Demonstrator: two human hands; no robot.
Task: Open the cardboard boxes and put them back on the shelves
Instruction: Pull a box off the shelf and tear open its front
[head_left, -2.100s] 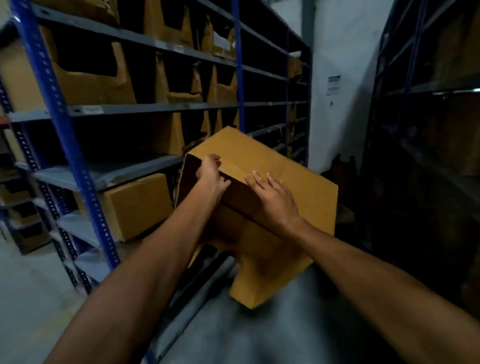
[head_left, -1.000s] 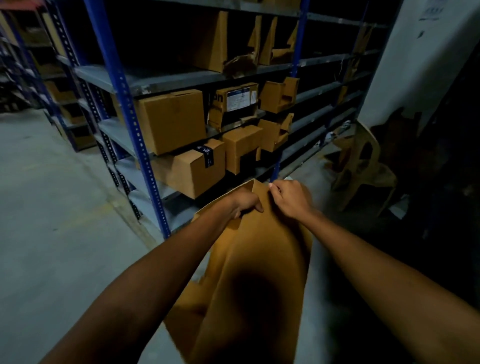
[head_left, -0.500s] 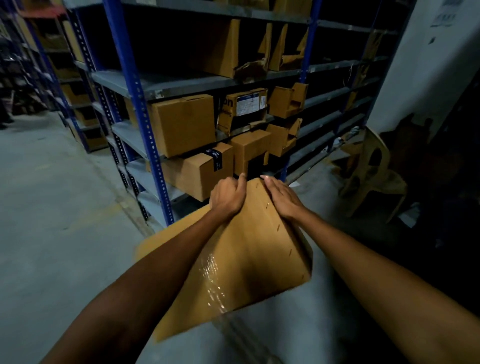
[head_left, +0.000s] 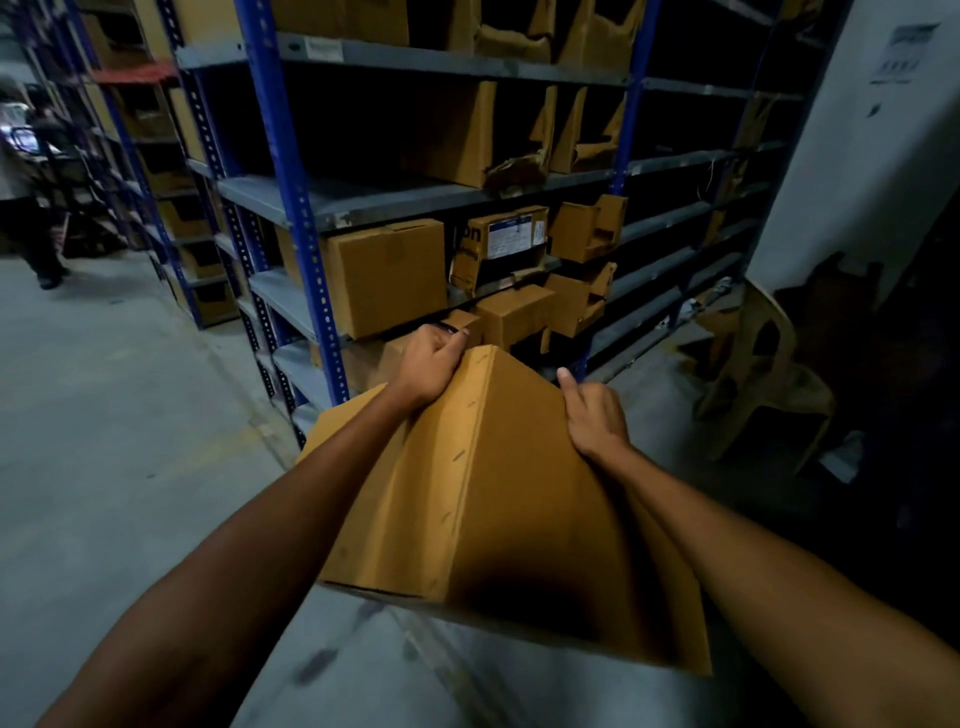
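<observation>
Broadly, a tall shelving rack (head_left: 415, 195) with blue uprights and grey shelves fills the upper half of the frame, running off to the upper right.

Below it, at centre frame, the cardboard box (head_left: 519, 493) is held in the air in front of the rack and above the grey floor. It is tilted, with a stapled corner edge pointing toward the camera. Only its outer faces show, so what lies inside it cannot be told.

On the rack, the upper shelves carry cut-front cardboard bins (head_left: 457, 135) whose insides are too dark to read. On the middle shelf sits a closed brown box (head_left: 387, 275), and just right of it a box with a white label (head_left: 498, 249), its front hanging open and dark.

At the right edge of the frame stands a tan plastic chair (head_left: 763, 374).

The left hand (head_left: 431, 364) curls its fingers over the box's far top edge. The right hand (head_left: 592, 415) grips the box's right edge, thumb raised on the near face and fingers wrapped behind.
</observation>
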